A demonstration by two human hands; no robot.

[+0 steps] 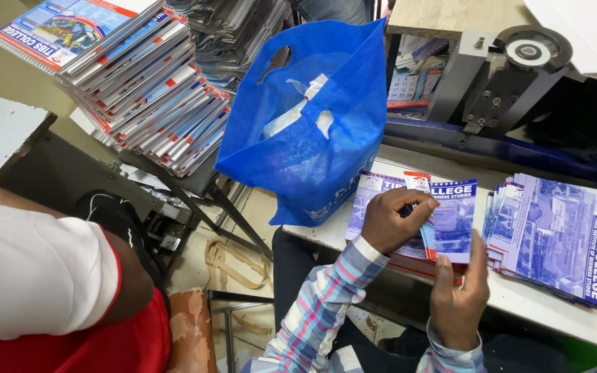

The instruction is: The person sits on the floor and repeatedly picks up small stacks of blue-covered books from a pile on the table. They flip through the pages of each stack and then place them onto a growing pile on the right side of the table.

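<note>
Cluttered on every side, the white table (589,324) carries printed purple-and-blue covers in two lots, with a blue bag (312,138) slumped on its left end and a dark metal machine (499,83) behind. The small stack of covers (450,214) lies straight in front of the person, its long axis running left to right along the near edge of the table. The left hand (396,220) rests on top of that stack, fingers (419,207) curled narrow and pinching the upper edge of the top sheet, at a narrow red-and-white strip (419,183) that sticks up there. The right hand (461,290) stands at the near right corner of the same stack, fingers straight and close together, pressed flat against its edge (it grips nothing that I can see, only steadies). So the stack sits between the two hands, the left one over it and the right one beside it, both touching. Just to the right, apart from the hands, a bigger fanned pile of covers (561,242) lies spread. On the far left another person in a white sleeve (36,269) sits by a tall heap of spiral-bound notebooks (139,76) on a dark stand.
</note>
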